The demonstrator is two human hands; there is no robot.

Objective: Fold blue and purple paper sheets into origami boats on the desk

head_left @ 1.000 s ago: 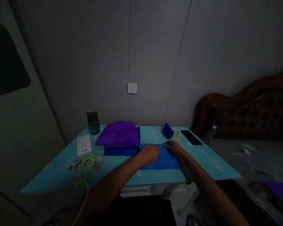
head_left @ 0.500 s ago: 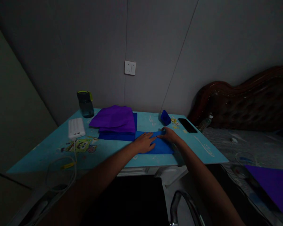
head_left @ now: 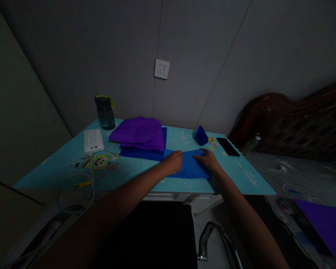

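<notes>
A blue sheet of paper (head_left: 190, 166) lies on the table near its front edge, with its far edge slightly raised between my hands. My left hand (head_left: 173, 163) rests on its left part, fingers curled in at the far edge. At the right end, my right hand (head_left: 208, 160) grips the far edge between thumb and fingers. A small folded blue paper piece (head_left: 201, 136) stands behind my right hand. Left of my left hand lies a stack of purple sheets (head_left: 141, 131) on top of blue sheets (head_left: 142, 153).
The light blue table (head_left: 131, 175) stands against a grey wall. On its left are a water bottle (head_left: 105, 113) and a white power bank (head_left: 93, 141) with a cable. A black phone (head_left: 227, 147) lies at the right. Beyond is a bed with another purple sheet (head_left: 324, 220).
My left hand has gone from lying flat with spread fingers to curled fingers at the paper's far edge. My right hand stays at the far edge. The view has shifted slightly.
</notes>
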